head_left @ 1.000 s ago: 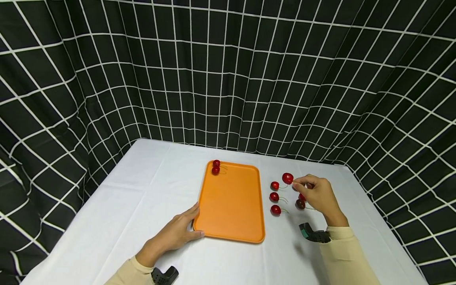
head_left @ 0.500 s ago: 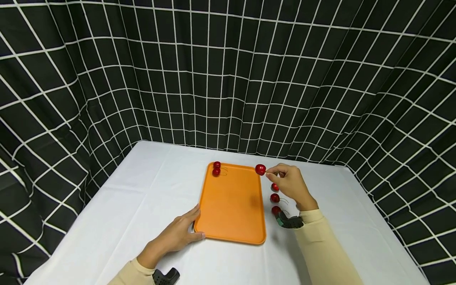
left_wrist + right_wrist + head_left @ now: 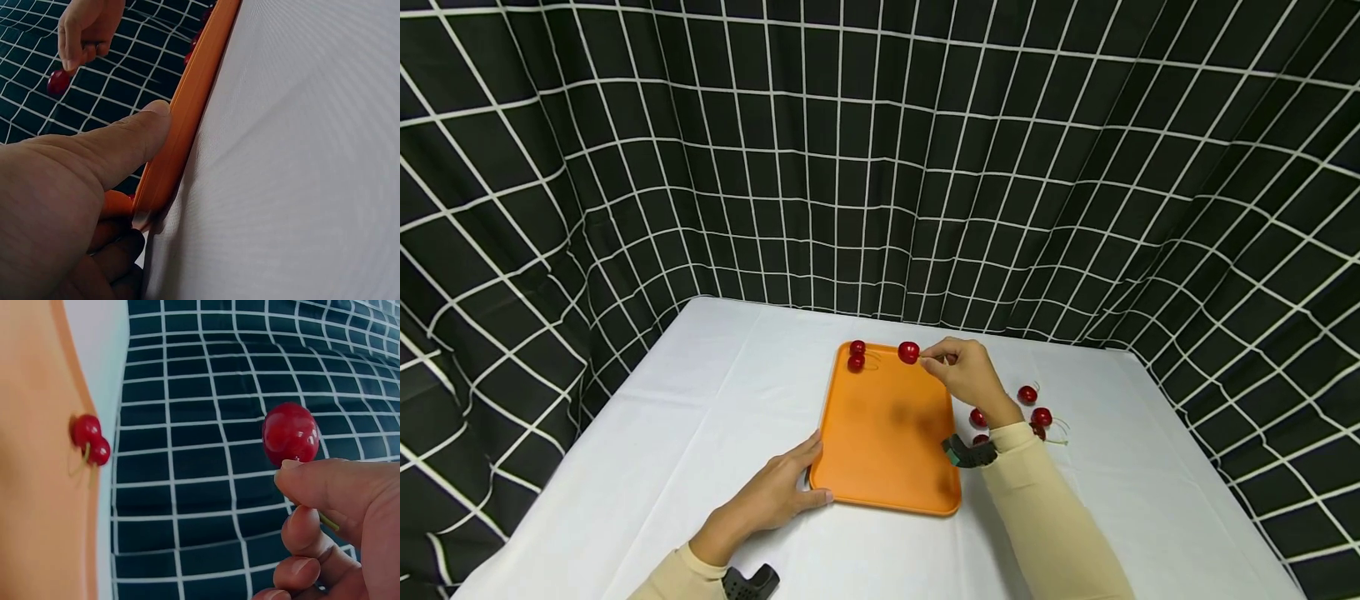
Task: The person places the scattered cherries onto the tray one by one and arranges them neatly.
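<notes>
Head view is showing your left hand [image 3: 767, 493] gripping the near-left corner of the one orange tray [image 3: 880, 454] on the table [image 3: 662, 433], thumb lying at the near edge and fingers at the left side. Further right, two stemmed cherries [image 3: 856, 362] are sitting close together in the tray's far-left corner, stems trailing rightward. Next along, your right hand [image 3: 966, 368] is pinching a single red cherry [image 3: 908, 352] by its stem, and you are holding it above the tray's far side, apart from the surface. You seem to be transferring cherries onto the tray one by one; the next move is probably calling for lowering this one, then parting thumb and finger. Past the right edge, five more cherries [image 3: 1027, 395] are showing on the table: two near the tray and three farther out, some partly hidden by your right arm [image 3: 1060, 517]. You are counting eight visible cherries; the arm may be covering others.
</notes>
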A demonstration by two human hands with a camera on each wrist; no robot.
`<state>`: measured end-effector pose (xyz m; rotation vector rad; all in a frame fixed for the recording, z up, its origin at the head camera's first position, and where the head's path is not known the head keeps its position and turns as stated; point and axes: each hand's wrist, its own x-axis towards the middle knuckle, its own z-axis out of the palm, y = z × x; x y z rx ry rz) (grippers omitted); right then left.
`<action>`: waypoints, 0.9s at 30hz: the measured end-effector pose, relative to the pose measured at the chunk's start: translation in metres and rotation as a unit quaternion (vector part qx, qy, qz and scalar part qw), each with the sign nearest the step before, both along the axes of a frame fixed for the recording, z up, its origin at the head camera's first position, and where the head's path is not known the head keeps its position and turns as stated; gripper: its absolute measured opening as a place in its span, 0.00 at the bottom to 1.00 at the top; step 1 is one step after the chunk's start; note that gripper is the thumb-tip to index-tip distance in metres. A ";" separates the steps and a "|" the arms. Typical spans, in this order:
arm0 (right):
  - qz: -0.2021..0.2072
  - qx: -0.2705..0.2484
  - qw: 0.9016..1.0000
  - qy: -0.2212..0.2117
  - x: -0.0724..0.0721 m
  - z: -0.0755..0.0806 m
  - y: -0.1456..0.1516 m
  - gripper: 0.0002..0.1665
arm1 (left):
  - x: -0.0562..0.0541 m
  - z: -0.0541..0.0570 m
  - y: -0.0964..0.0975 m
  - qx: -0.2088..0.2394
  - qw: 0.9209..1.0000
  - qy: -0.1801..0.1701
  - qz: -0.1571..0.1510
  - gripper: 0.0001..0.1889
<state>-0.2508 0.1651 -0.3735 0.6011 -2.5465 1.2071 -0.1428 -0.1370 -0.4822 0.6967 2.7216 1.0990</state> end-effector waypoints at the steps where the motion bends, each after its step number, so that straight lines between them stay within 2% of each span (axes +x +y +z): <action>1: 0.003 -0.002 1.000 -0.004 -0.002 -0.002 -0.003 0.03 | 0.000 0.000 0.000 -0.001 1.000 0.000 0.000 0.44; 9: 0.019 -0.003 0.999 -0.032 -0.022 -0.017 -0.028 0.04 | 0.000 0.000 -0.001 0.001 1.000 0.012 0.002 0.43; 19: -0.004 0.005 0.995 -0.101 -0.048 -0.041 -0.053 0.05 | 0.000 0.002 -0.002 -0.007 1.000 0.014 0.002 0.43; 27: 0.004 0.046 0.989 -0.143 -0.060 -0.064 -0.064 0.05 | -0.001 0.001 -0.001 -0.005 1.000 0.006 -0.001 0.44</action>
